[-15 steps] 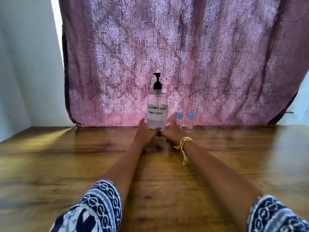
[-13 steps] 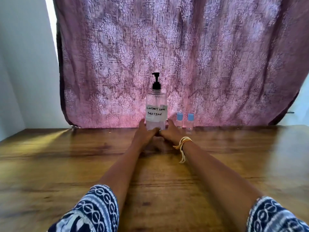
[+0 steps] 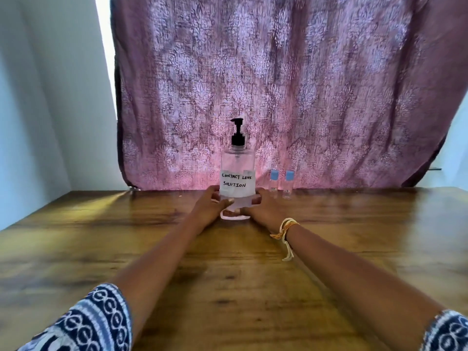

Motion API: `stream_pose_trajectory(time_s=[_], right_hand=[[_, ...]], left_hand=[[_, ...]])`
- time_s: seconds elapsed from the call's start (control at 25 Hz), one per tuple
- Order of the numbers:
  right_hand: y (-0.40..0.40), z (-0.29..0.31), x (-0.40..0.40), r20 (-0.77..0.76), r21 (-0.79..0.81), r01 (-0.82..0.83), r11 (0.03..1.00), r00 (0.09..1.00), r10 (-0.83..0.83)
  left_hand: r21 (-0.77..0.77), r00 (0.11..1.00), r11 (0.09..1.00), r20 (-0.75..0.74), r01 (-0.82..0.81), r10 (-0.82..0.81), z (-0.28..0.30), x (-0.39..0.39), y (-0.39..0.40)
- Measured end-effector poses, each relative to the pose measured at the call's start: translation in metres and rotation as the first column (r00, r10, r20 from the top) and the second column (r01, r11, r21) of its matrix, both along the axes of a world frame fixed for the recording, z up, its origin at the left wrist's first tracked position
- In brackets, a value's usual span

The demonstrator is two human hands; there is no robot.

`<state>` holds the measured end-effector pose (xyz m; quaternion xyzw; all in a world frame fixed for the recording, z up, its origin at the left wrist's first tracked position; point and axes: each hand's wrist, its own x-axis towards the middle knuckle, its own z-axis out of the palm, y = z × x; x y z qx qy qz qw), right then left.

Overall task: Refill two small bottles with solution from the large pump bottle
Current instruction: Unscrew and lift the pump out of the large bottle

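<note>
Large clear plastic pump bottle with black pump head and handwritten label: standing upright at far centre of brown wooden table, long axis vertical, straight ahead of both arms. Left hand and right hand cupping its base from either side, fingers curled on it, equally near. Two small clear bottles with blue caps standing just right, apart from it. Mauve patterned curtain hanging close behind; open table lying toward the body.
</note>
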<state>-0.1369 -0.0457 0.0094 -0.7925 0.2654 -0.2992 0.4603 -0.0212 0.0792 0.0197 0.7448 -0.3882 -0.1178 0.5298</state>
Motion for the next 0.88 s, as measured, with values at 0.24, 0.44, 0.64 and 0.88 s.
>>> stream_pose_trajectory(time_s=[0.24,0.44,0.64,0.88], right_hand=[[0.074,-0.001,-0.056,0.086,-0.057,-0.029,0.998,0.996,0.034],[0.131,-0.004,-0.096,0.062,-0.108,-0.04,0.993,0.997,0.047],[0.168,0.0,-0.124,0.052,-0.128,-0.072,0.989,0.995,0.079],[0.184,0.003,-0.149,-0.014,-0.123,-0.133,0.984,0.991,0.132]], left_hand=[[-0.036,1.0,0.999,0.004,0.013,-0.013,-0.001,-0.05,0.075],[-0.028,0.998,0.999,0.066,0.018,-0.016,-0.009,-0.083,0.132],[-0.041,0.994,0.999,0.111,0.028,-0.024,-0.015,-0.1,0.172],[-0.044,0.993,0.997,0.094,0.068,-0.064,-0.015,-0.117,0.189]])
